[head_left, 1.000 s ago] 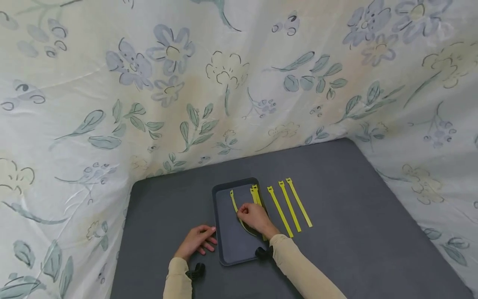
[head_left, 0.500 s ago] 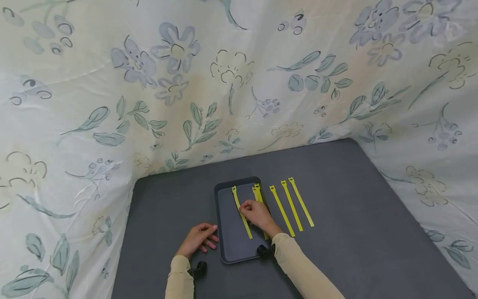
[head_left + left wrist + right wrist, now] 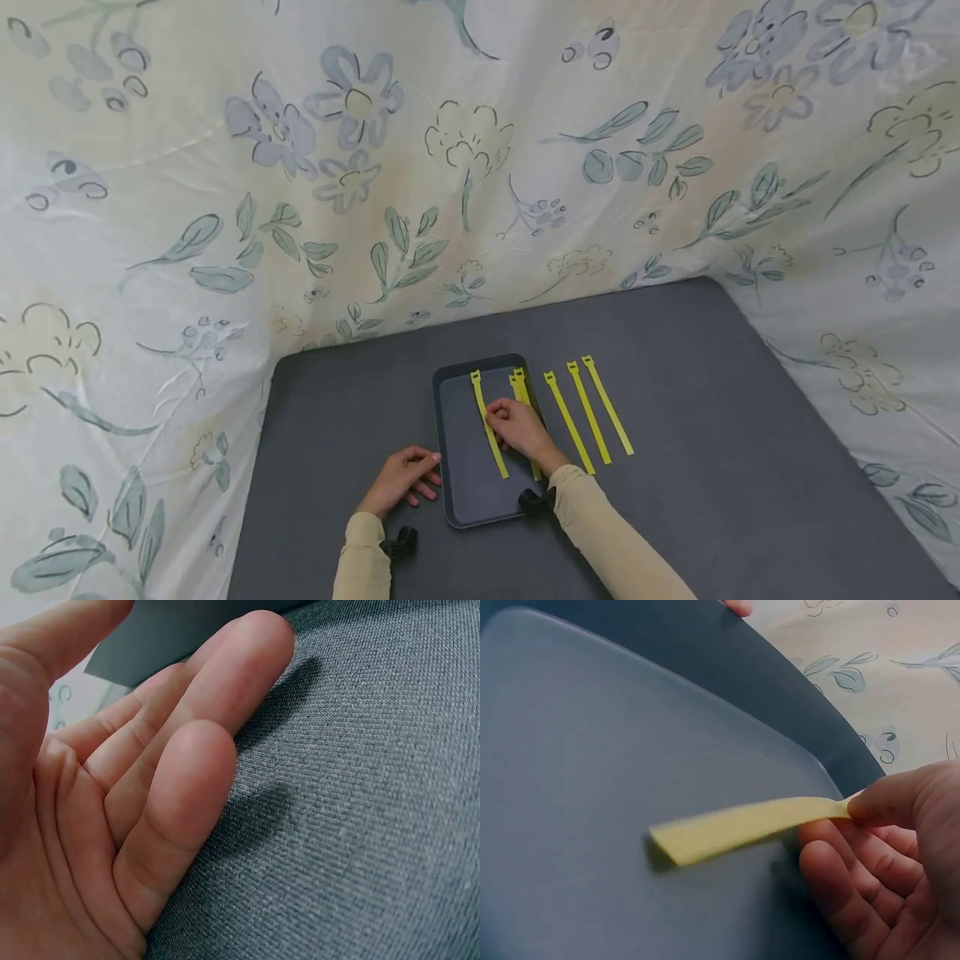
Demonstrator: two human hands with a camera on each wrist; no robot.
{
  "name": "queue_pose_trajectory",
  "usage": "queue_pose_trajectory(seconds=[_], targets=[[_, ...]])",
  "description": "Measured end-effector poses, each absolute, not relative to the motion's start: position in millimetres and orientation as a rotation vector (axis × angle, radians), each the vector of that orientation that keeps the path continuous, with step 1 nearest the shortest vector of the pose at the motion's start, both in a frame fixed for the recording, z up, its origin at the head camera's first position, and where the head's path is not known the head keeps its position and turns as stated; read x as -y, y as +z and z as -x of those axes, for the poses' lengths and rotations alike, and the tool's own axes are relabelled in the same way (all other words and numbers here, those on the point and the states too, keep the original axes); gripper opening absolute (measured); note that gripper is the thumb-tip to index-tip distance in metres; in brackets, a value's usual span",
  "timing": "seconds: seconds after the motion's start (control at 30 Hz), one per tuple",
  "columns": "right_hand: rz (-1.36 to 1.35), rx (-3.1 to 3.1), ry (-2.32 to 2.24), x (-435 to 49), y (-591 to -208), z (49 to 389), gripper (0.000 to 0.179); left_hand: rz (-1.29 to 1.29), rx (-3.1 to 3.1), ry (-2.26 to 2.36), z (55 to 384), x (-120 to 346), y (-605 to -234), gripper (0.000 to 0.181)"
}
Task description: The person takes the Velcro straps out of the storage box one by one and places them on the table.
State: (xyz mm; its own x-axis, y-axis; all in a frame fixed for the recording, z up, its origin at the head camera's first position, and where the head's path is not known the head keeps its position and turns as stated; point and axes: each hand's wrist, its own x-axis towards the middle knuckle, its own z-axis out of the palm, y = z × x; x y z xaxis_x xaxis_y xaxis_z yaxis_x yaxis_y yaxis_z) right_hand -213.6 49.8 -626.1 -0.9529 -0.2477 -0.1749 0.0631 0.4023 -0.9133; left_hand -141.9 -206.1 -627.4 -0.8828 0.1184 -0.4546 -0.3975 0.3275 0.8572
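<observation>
My right hand [image 3: 520, 432] pinches a yellow cable strap [image 3: 478, 396] between thumb and fingers, over the middle of the dark tray [image 3: 465, 492]. In the right wrist view the free end of the strap [image 3: 742, 827] runs leftward just above the tray floor, casting a small shadow. Further yellow straps [image 3: 519, 379] lie along the tray's right side, partly hidden by the right hand. My left hand [image 3: 401, 482] rests on the table by the tray's left rim, its thumb at the rim. In the left wrist view the left fingers [image 3: 202, 780] are loosely bent and hold nothing.
Right of the tray, three yellow straps [image 3: 591, 414] lie side by side on the dark grey table [image 3: 720, 450]. A floral cloth [image 3: 480, 208] hangs behind the table and along its sides. Each wrist wears a small black camera [image 3: 536, 502].
The held strap was bowed, its lower end curving right; now it lies nearly straight down the tray. The right hand keeps its pinch with little movement. The left hand stays by the rim.
</observation>
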Motion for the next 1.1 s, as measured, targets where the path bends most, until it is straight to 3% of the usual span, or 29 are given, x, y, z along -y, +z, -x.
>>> queue_pose_trajectory(seconds=[1.1], targets=[[0.059,-2.020,-1.869,-53.4,-624.4,219.4,0.018,0.262,-2.208,1.559,139.0,202.5,-623.8,0.052]])
